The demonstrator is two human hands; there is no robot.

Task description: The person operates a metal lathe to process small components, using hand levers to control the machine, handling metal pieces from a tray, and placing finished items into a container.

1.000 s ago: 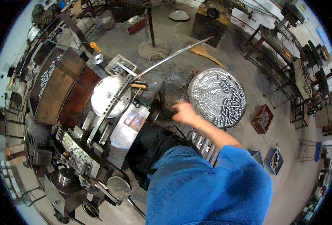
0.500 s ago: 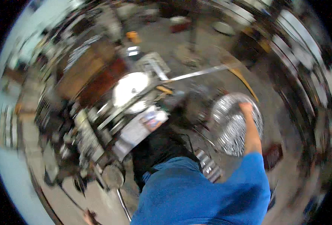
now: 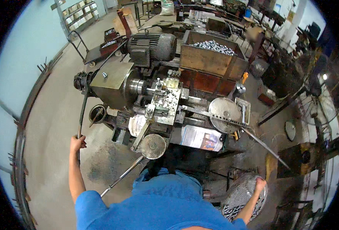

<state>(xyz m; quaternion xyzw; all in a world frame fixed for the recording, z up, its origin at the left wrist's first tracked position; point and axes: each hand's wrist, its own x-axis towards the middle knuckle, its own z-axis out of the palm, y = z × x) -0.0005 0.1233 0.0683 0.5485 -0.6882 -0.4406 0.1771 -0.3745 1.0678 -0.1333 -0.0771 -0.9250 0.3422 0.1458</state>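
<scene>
Two hands out wide at an old lathe, lever in one, basket in the other.

The left hand [image 3: 77,144] is closing around the lower end of a long dark lever [image 3: 83,111] at the left middle of the frame; the lever is rising from the fist to the lathe [image 3: 154,103] head above it. The right hand [image 3: 260,184] is gripping the rim of a round wire basket [image 3: 241,193] at the lower right, with small metal parts lying in its low side, just under the wrist. The hands are sitting well apart, the blue shirt [image 3: 154,207] between them. A wooden crate [image 3: 211,57] of shiny pieces is standing behind the machine, upper centre.
</scene>
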